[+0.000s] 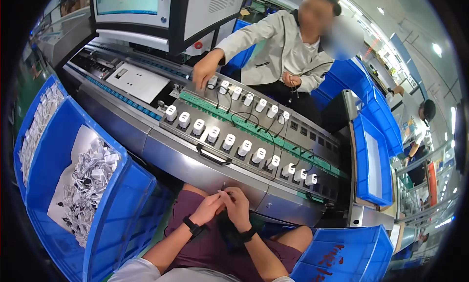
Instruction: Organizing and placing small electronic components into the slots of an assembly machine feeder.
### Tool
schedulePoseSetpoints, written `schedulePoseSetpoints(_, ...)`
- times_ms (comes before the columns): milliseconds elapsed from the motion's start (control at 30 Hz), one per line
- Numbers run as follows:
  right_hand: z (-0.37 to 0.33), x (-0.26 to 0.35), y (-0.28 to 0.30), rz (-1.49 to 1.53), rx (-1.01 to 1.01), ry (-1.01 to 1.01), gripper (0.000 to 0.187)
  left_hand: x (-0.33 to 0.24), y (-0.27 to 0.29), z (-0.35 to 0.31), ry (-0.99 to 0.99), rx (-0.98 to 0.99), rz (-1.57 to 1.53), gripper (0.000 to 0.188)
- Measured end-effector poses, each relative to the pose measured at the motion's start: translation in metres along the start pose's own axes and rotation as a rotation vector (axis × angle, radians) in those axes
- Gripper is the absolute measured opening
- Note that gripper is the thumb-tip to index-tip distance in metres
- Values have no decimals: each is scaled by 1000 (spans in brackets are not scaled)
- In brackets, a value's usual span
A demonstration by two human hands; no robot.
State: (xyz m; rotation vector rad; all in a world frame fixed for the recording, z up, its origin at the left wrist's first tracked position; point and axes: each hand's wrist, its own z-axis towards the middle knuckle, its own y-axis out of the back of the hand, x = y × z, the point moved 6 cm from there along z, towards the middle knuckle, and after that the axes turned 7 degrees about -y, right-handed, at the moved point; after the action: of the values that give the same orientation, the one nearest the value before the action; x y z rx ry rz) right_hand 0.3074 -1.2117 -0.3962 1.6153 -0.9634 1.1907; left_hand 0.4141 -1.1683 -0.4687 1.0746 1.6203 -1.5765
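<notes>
My left hand (207, 208) and my right hand (236, 206) meet over my lap, just in front of the machine's metal edge. The fingers of both are pinched together around a small, thin piece, its tip poking up; too little of it shows to name it. Beyond them is a steel fixture (185, 144) with a near row of white charger plugs (213, 134) standing upright in its sockets. A far row of white plugs (248, 98) stands across a green strip (229, 117), and dark cables loop between the rows.
A co-worker's hand (205, 71) reaches to the far row's left end. A blue bin (105, 130) at left holds tangled white cables (90, 184). Another blue bin (342, 252) stands at lower right, a blue tray (364, 160) at right. A black handle (213, 156) juts from the fixture.
</notes>
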Motion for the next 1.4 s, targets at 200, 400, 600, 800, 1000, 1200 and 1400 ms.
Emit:
schedulePoseSetpoints(200,30,54,90,282,-251,123,40,-44,1,5,-150,-166,42,35)
schedulePoseSetpoints(400,115,101,165,-8,-271,126,37,-74,11,19,-284,-332,372,35)
schedulePoseSetpoints(600,195,83,164,-844,-364,557,19,-163,-40,41,-302,-207,878,26)
schedulePoseSetpoints(800,221,72,144,-1092,-266,322,17,-204,-66,101,-600,-126,1105,22)
schedulePoseSetpoints(1000,230,75,136,-1222,-238,456,11,-204,-61,178,-742,-96,1294,15)
schedulePoseSetpoints(1200,230,84,121,-1349,-229,363,13,-186,-32,240,-578,-152,1538,13)
schedulePoseSetpoints(1400,227,76,119,-1328,-259,354,12,-170,-18,266,-494,-245,1730,9)
